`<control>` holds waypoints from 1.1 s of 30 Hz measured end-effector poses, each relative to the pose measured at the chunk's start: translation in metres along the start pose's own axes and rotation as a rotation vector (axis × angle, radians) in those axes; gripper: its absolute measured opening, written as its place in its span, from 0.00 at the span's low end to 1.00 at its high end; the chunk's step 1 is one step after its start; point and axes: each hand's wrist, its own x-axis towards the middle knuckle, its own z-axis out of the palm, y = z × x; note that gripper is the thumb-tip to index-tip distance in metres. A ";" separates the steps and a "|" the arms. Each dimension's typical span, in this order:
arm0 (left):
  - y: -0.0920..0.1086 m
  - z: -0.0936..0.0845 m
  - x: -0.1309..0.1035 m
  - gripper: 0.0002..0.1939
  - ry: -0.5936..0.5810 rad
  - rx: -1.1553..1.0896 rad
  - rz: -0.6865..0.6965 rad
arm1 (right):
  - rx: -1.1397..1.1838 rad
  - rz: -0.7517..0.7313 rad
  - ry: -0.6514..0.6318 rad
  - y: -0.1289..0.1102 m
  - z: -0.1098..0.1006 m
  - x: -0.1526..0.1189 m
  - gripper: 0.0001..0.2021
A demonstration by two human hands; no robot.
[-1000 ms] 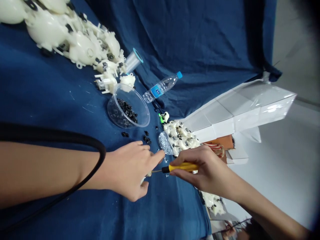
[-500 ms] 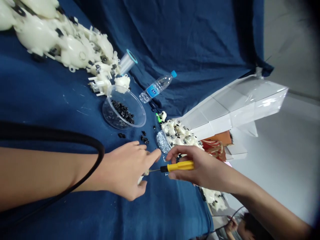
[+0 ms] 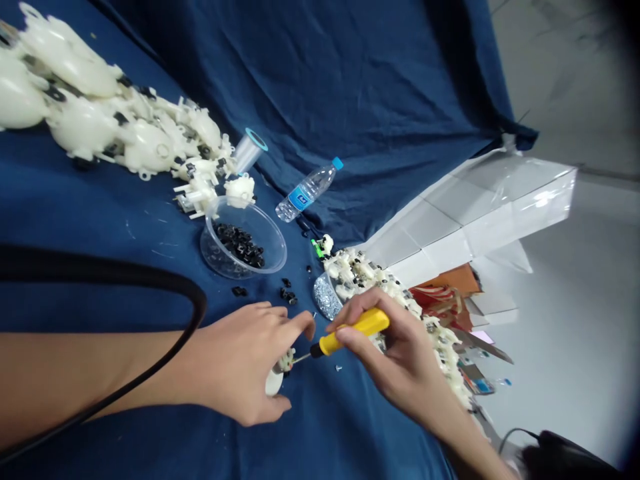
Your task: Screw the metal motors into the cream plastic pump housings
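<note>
My left hand (image 3: 255, 363) is closed around a small white plastic part (image 3: 275, 382) on the blue cloth; most of the part is hidden by the palm. My right hand (image 3: 390, 340) grips a screwdriver (image 3: 356, 331) with a yellow handle and a black collar. Its thin metal shaft points left, and the tip meets the part beside my left fingers. A loose screw (image 3: 339, 367) lies on the cloth below the screwdriver. Close by stands a small clear tub of silvery screws (image 3: 327, 297).
A clear bowl (image 3: 281, 248) contains black pieces, with several more black pieces (image 3: 289, 294) beside it. White plastic housings (image 3: 145, 147) are heaped at upper left, others (image 3: 365, 270) at right. A water bottle (image 3: 307, 191) and a clear roll (image 3: 249, 152) lie behind. A black cable (image 3: 193, 293) crosses my left forearm.
My right hand has tilted the screwdriver so its handle points up to the right. The view has shifted, and the table things sit slightly lower. My left hand keeps its hold.
</note>
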 end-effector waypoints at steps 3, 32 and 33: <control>0.000 0.002 0.001 0.34 -0.004 -0.004 -0.021 | 0.437 -0.027 0.137 0.015 0.020 -0.008 0.13; 0.038 0.020 -0.010 0.27 0.055 -0.030 -0.280 | 1.145 0.077 0.871 0.007 0.073 0.018 0.28; 0.040 0.018 -0.013 0.28 0.055 -0.024 -0.288 | 1.151 0.064 0.868 0.007 0.072 0.018 0.28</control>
